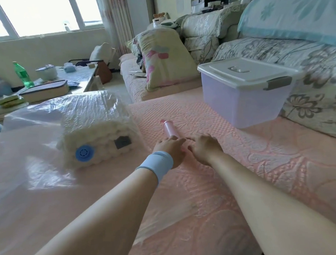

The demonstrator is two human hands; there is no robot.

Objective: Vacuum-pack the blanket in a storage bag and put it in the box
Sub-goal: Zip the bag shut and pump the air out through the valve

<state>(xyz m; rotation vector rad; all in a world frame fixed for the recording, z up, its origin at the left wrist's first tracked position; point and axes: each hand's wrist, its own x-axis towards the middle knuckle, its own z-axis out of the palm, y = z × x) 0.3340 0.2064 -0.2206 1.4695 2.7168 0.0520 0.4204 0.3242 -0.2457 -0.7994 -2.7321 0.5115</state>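
A folded white fluffy blanket (98, 132) lies inside a clear plastic storage bag (35, 145) with a round blue valve (84, 153), on the pink sofa cover to the left. Right of the bag lies a pink hand pump (170, 129); my hands hide its near end. My left hand (170, 149), which wears a pale blue wristband, rests with straight fingers on the pump's near end. My right hand (205, 148) curls its fingers round that same end. A clear storage box (240, 103) with its white lid (247, 70) shut stands further back on the right.
The pink sofa seat (257, 168) stretches to the right of my arms. Floral cushions (162, 56) and the sofa back (318, 62) lie behind the box. A low table (80, 79) at the far left holds a green bottle (22, 74), a bowl and a flat case.
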